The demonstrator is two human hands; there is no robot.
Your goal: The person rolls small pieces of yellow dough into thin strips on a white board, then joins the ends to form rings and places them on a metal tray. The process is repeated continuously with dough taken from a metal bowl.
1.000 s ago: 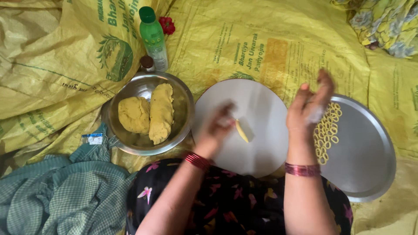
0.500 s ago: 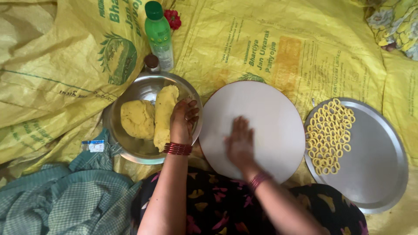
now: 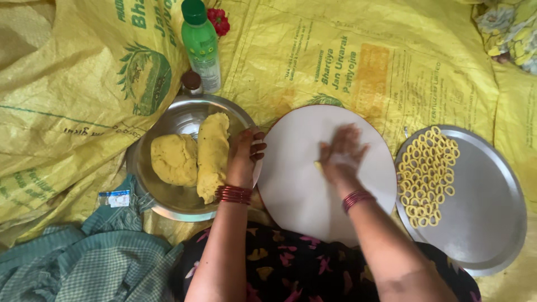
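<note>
The head camera looks straight down at a floor spread with yellow woven sacks [image 3: 347, 61], creased and printed in green and orange, which cover nearly the whole ground; a crumpled teal checked cloth [image 3: 72, 263] lies at the lower left and a flowered fabric [image 3: 512, 33] shows at the upper right corner. On the sacks, from left to right, sit a steel bowl [image 3: 168, 120], a round white board [image 3: 296, 184] and a flat steel plate [image 3: 486, 223]. The bowl holds two lumps of yellow dough [image 3: 193, 156], one rounded and one long, touching each other. The left hand [image 3: 244, 156] rests at the bowl's right rim against the long lump, its fingers [image 3: 254, 146] curled together on the dough, though whether they pinch a piece off cannot be told. The right hand [image 3: 341, 154] lies palm down on the board, blurred, its fingers [image 3: 349, 137] spread slightly apart and pressed on a small bit of yellow dough [image 3: 319, 165] that peeks out at its left edge. Red bangles [image 3: 234, 194] circle both wrists. The plate carries a cluster of small yellow dough rings [image 3: 428, 173] packed on its left half, the right half bare metal. Behind the bowl a green plastic bottle [image 3: 201, 45] stands with a small brown-capped jar [image 3: 192, 82] just beside it, and a red flower-like thing [image 3: 218, 21] near the bottle. A dark floral garment [image 3: 291, 263] fills the lower middle.
</note>
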